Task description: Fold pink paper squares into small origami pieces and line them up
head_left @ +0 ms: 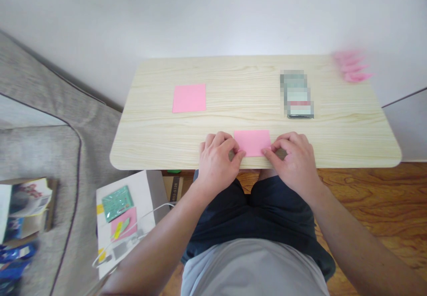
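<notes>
A pink sheet of paper [252, 142] lies near the front edge of the wooden-topped table, wider than it is deep. My left hand [220, 158] pinches its near left corner between thumb and fingers. At the near right corner, my right hand [293, 160] grips the same sheet in a similar pinch. Farther back on the left rests a second pink sheet [189, 98], flat and closer to square. Neither hand touches it.
A blurred-out oblong object [298, 95] lies right of centre on the table [240, 75]. Several pink folded pieces [352, 66] sit at the back right corner. Below left, a white box [143, 187] holds a green packet [117, 202] and a white cable [156, 208]. A wall stands behind.
</notes>
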The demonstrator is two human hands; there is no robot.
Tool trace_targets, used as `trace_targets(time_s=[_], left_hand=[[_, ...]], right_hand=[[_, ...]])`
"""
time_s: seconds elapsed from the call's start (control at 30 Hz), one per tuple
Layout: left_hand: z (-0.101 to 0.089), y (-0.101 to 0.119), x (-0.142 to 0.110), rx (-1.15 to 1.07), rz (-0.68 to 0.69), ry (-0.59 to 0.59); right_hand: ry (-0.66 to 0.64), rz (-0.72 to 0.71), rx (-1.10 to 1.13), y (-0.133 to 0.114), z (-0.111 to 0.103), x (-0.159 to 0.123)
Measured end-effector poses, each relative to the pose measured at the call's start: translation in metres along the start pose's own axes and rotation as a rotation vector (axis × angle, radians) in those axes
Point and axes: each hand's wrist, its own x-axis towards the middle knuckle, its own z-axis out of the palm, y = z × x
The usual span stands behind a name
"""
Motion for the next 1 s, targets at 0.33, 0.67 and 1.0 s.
trace_targets(time_s=[0.33,0.67,1.0], left_hand=[[-0.003,-0.001,-0.002,-0.014,0.005,0.013],[0.0,-0.008,-0.006,-0.07,0.089,0.06],[0.003,-0.016,-0.018,-0.043,0.222,0.125]], right_hand=[[0.004,0.017,0.014,0.001,-0.001,-0.002],[0.013,-0.038,0.051,0.004,-0.004,-0.007],[0.038,-0.082,0.009,0.005,-0.003,-0.008]])
